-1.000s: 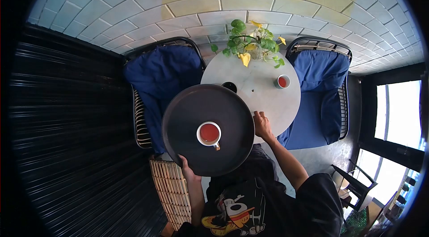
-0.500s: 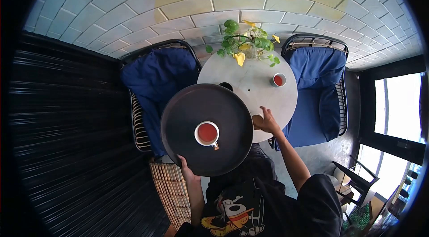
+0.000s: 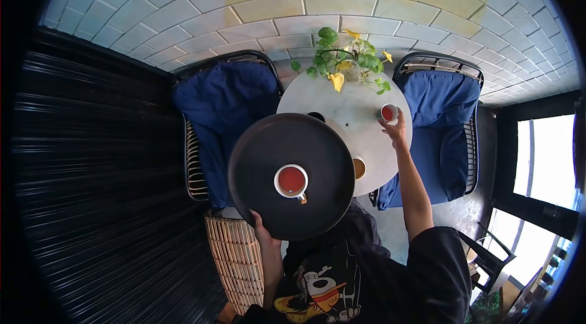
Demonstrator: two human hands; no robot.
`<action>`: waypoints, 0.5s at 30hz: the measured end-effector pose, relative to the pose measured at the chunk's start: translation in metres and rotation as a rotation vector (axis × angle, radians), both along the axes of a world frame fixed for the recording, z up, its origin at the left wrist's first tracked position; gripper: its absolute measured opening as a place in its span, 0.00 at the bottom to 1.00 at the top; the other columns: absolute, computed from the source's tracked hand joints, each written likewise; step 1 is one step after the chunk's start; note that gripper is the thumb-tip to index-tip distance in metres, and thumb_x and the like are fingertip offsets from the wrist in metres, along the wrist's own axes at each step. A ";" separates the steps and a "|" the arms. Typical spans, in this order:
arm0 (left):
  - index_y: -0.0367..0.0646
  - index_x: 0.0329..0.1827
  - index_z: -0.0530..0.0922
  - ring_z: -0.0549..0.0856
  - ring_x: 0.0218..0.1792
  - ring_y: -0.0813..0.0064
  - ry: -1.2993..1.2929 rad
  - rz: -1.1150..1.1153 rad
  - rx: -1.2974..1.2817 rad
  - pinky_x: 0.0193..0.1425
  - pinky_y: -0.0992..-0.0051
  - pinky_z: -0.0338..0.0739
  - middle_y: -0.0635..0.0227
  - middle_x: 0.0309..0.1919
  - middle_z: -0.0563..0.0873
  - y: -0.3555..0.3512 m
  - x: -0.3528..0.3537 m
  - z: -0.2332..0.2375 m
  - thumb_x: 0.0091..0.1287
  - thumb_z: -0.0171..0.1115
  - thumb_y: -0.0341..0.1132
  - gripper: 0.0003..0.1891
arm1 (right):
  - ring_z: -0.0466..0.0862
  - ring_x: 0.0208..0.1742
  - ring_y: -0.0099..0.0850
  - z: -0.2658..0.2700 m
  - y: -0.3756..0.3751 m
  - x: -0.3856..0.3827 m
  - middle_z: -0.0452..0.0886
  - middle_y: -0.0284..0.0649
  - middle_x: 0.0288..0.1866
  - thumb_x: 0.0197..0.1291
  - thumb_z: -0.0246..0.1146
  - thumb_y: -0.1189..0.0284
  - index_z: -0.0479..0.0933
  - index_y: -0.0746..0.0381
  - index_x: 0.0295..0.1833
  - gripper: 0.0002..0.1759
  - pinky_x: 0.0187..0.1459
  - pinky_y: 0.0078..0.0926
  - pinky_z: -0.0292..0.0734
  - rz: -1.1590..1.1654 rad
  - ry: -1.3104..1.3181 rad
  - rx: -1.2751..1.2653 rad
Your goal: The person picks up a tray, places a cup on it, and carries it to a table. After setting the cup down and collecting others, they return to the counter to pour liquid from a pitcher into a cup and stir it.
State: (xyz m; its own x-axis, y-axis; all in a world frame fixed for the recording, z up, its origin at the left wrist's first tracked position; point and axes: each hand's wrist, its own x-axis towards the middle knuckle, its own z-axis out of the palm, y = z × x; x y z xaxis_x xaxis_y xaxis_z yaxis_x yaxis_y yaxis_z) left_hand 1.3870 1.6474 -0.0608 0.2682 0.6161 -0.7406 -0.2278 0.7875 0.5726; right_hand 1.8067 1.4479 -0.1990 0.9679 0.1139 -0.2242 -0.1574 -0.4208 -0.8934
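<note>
My left hand (image 3: 265, 233) grips the near-left rim of a round black tray (image 3: 262, 159), its thumb on top and the other fingers hidden below. On the tray stands a white cup (image 3: 291, 180) of red drink, its handle toward me. Across the table my right hand (image 3: 395, 130) has its fingers around a second cup (image 3: 388, 113) of red drink, which appears to stand on the marble tabletop (image 3: 366, 134). A cup of brown drink (image 3: 359, 168) sits at the tray's right edge, partly covered by it. A dark round item (image 3: 316, 116) peeks out behind the tray.
A potted vine (image 3: 345, 64) stands at the table's far side by the tiled wall (image 3: 317, 3). Blue-cushioned chairs flank the table, one at left (image 3: 226, 98) and one at right (image 3: 439, 110). A woven rattan seat (image 3: 235, 257) is near my left arm.
My right hand has moved from beside the brown drink, forward and right, to the cup of red drink and closed around it. The tray stays in my left hand, and the view has shifted slightly.
</note>
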 end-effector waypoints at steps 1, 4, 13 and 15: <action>0.39 0.70 0.58 0.70 0.65 0.56 0.000 0.004 0.004 0.67 0.56 0.68 0.56 0.67 0.67 -0.001 0.000 0.000 0.68 0.51 0.58 0.37 | 0.81 0.46 0.35 0.008 0.004 0.002 0.73 0.45 0.57 0.42 0.77 0.69 0.59 0.59 0.68 0.47 0.35 0.30 0.85 0.020 0.088 0.154; 0.39 0.70 0.58 0.70 0.65 0.56 -0.036 0.013 -0.011 0.66 0.56 0.68 0.55 0.67 0.67 -0.005 -0.003 -0.006 0.67 0.52 0.58 0.37 | 0.81 0.47 0.35 0.010 0.014 0.005 0.74 0.44 0.56 0.41 0.77 0.69 0.61 0.60 0.66 0.46 0.35 0.30 0.86 -0.009 0.113 0.114; 0.40 0.70 0.59 0.71 0.64 0.56 -0.059 0.023 -0.023 0.65 0.55 0.70 0.55 0.66 0.68 -0.010 -0.009 -0.015 0.68 0.53 0.55 0.36 | 0.82 0.36 0.26 -0.011 0.035 -0.012 0.82 0.40 0.38 0.39 0.76 0.72 0.75 0.64 0.48 0.27 0.34 0.26 0.78 0.032 -0.246 0.022; 0.39 0.70 0.59 0.72 0.63 0.56 -0.058 0.039 -0.021 0.65 0.55 0.70 0.55 0.66 0.69 -0.010 -0.008 -0.013 0.68 0.54 0.55 0.36 | 0.83 0.37 0.30 -0.006 0.038 -0.016 0.82 0.42 0.39 0.38 0.76 0.71 0.75 0.64 0.48 0.28 0.36 0.27 0.79 0.079 -0.251 -0.006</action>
